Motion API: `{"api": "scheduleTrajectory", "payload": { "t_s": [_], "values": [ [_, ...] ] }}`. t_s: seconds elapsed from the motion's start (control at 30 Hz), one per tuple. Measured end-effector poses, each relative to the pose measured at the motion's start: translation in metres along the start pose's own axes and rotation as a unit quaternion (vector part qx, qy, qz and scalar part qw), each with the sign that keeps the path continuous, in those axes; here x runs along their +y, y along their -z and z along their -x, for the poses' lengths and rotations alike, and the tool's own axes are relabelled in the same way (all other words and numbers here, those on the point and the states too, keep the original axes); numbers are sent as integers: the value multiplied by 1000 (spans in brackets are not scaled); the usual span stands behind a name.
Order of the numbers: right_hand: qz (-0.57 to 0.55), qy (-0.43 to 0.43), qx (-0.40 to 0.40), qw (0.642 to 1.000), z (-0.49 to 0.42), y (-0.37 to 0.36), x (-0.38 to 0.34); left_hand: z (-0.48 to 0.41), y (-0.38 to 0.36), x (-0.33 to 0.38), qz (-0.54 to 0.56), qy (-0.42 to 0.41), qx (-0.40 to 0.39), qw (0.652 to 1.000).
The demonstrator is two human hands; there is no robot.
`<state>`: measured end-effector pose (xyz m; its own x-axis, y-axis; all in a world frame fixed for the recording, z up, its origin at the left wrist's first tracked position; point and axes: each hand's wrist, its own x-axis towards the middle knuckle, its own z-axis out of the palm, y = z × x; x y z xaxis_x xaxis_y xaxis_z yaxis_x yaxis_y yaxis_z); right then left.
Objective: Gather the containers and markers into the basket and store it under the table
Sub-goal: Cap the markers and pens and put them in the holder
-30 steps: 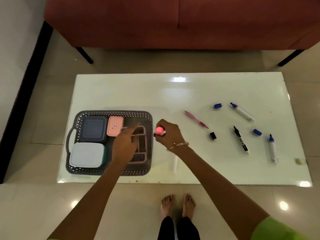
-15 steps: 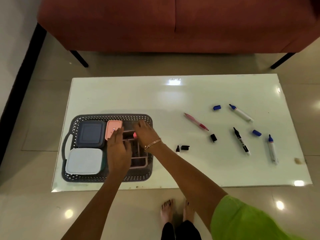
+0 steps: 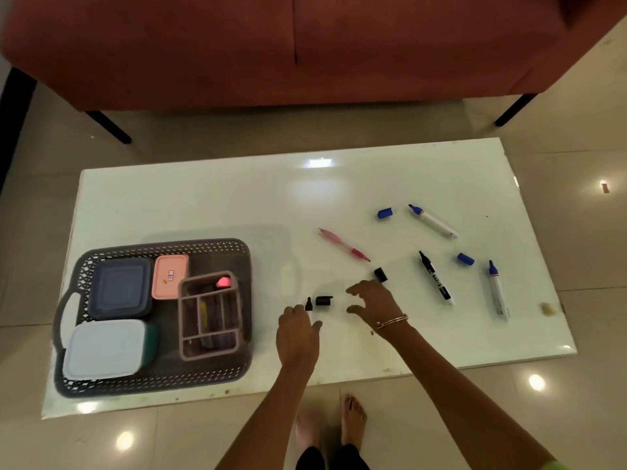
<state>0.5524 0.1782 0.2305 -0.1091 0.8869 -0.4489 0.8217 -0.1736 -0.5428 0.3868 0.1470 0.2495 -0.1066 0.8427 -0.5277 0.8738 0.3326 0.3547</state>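
A dark grey basket (image 3: 163, 247) sits at the table's left end. It holds a navy box (image 3: 119, 288), a pink box (image 3: 169, 276), a pale blue box (image 3: 103, 349) and a mauve organizer (image 3: 210, 315) with a pink marker (image 3: 224, 282) in it. My left hand (image 3: 298, 335) rests over an uncapped black marker (image 3: 308, 304), whose body it hides. A black cap (image 3: 324, 300) lies between my hands. My right hand (image 3: 375, 301) hovers open just right of it. Further right lie a pink pen (image 3: 343, 245), another black cap (image 3: 381, 275), a black marker (image 3: 436, 279), two blue markers (image 3: 432, 221) (image 3: 497, 290) and two blue caps (image 3: 385, 213) (image 3: 465, 259).
The white glossy table (image 3: 203, 198) stands on a tiled floor, with a red sofa (image 3: 305, 45) on dark legs beyond its far edge. My bare feet (image 3: 339, 422) are at the near edge. A small brown stain (image 3: 547, 309) marks the table's right end.
Both hands left the basket and moved right to the black cap and marker at the table's middle. The pink marker stays in the organizer.
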Motion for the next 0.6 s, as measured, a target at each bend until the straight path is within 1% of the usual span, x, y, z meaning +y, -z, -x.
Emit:
{"api": "scheduleTrajectory", "payload": {
  "t_s": [0.03, 0.1, 0.17, 0.23, 0.3, 0.33, 0.37, 0.4, 0.43, 0.47, 0.5, 0.53, 0.57, 0.6],
  "values": [
    [14, 22, -21, 999, -5, -7, -4, -1, -8, -3, -7, 16, -1, 1000],
    [33, 54, -35, 997, -17, -22, -15, -5, -18, -8, -13, 39, 17, 999],
    [58, 82, -24, 995, -26, -34, -26, -9, -25, -12, 4, 52, 39, 998],
    [87, 120, 6, 989, -32, -45, -32, -12, -26, -12, 32, 51, 44, 997],
    [69, 132, 22, 989, -35, -51, -31, -15, -26, -11, 63, 43, 41, 996],
    [33, 119, 22, 992, -36, -49, -32, -16, -22, -10, 79, 42, 41, 995],
    [-13, 90, 46, 995, -37, -46, -33, -17, -18, -9, 95, 42, 41, 994],
    [-81, 29, 61, 994, -36, -40, -34, -17, -14, -7, 112, 41, 42, 992],
    [-176, -38, 77, 981, -36, -33, -34, -17, -8, -6, 129, 37, 44, 990],
    [-285, -93, 90, 950, -35, -25, -34, -17, -3, -4, 147, 29, 48, 987],
    [-382, -124, 94, 911, -34, -18, -34, -16, 3, -1, 165, 21, 54, 985],
    [-443, -133, 93, 882, -32, -11, -34, -15, 9, 2, 180, 11, 61, 982],
    [-471, -127, 90, 868, -30, -5, -36, -14, 14, 5, 191, 1, 68, 979],
    [-480, -120, 86, 865, -29, 0, -38, -13, 19, 7, 200, -9, 76, 977]
  ]
}}
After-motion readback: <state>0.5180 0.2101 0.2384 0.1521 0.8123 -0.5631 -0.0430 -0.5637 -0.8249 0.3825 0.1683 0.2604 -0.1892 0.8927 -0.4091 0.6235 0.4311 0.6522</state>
